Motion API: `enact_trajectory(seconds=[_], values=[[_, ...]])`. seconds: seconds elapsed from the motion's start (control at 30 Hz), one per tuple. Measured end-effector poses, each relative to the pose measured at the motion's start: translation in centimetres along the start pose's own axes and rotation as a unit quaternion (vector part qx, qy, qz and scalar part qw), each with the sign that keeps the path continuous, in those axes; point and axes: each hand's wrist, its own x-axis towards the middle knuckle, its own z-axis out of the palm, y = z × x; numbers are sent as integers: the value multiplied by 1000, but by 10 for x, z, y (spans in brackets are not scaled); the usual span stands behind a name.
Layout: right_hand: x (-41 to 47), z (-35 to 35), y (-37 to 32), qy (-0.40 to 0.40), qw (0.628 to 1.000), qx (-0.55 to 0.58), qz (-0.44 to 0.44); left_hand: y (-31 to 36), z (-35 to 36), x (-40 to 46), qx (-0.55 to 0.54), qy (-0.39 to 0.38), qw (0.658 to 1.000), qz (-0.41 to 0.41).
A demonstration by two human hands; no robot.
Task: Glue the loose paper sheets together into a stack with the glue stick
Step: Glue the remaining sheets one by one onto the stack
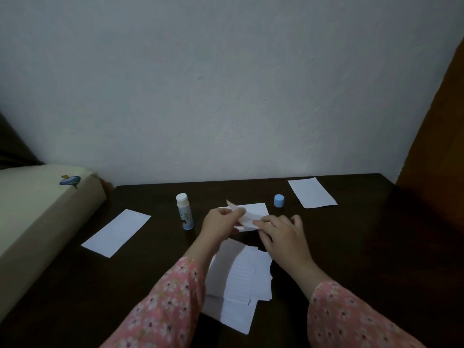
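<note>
Both hands are over the middle of the dark table [351, 247], working 1 small paper sheet [258, 209]. The left hand [221, 223] pinches the sheet's left edge between thumb and fingertips, and that corner lifts clear of the table. The right hand [283, 234] lies on the sheet's near right part, fingers loosely bent and pressing down; whether it actually grips the paper I cannot tell.

Just left of the hands the glue stick [185, 211] stands upright, uncapped, white tip on top. Its blue cap [279, 200] sits on the table to the right of the sheet, apart from it.

Nearer the person, partly under the forearms, lies a loose pile of paper sheets [238, 277], overlapping unevenly, some of them lined. 1 single sheet [116, 232] lies flat well off to the left, and another single sheet [312, 192] lies at the far right near the wall [226, 84]. Pink floral sleeves [170, 297] cover both forearms. A cream cushion [37, 202] sits beside the table's left edge.
</note>
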Motion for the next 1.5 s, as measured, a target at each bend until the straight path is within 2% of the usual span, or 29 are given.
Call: enact_trajectory(seconds=[0.07,0.17,0.3,0.4,0.63,0.83,1.23,1.4,1.5], values=[[3,4,3,-32,999,22,16,-4,-5,5,-17,13,1000,2],[8,7,11,-57,989,107,87,-13,-14,13,-37,39,998,23],[26,12,16,-49,936,280,207,-23,-19,26,-46,49,997,36],[41,21,22,-32,904,349,246,-28,-21,41,-15,56,997,44],[55,39,33,-40,947,228,222,-35,-14,74,81,140,985,60],[52,55,38,-35,969,148,192,-46,-9,85,90,129,986,56],[51,62,36,-44,985,84,145,-63,-5,92,126,139,980,65],[51,62,36,-48,984,42,165,-59,4,96,197,150,966,70],[52,61,36,-49,983,52,171,-50,13,92,212,138,967,39]])
